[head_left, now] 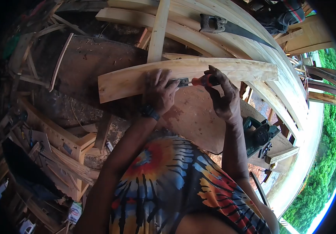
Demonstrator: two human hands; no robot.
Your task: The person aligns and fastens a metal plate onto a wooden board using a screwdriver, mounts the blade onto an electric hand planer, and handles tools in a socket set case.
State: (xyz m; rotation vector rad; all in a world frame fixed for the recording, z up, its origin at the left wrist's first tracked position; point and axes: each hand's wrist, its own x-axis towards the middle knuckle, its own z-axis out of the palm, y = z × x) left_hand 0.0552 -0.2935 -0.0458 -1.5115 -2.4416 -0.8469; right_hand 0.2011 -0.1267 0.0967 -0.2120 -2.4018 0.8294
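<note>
A long, slightly curved wooden piece [121,84] lies across the bench in front of me. My left hand [162,89] is closed over its near edge, its fingers around a small dark metal part [183,82]. In my right hand [224,93] is a screwdriver [203,80] with an orange and black handle, held between thumb and fingers. Its shaft points left, and its tip meets the metal part. Whether a screw is there is too small to tell.
A handsaw [230,28] rests on curved planks beyond the piece. A dark green power tool [255,134] sits at the right of the brown bench board [195,117]. Wooden frames [68,136] and offcuts stand at the left. Part of a person [279,17] shows at the top right.
</note>
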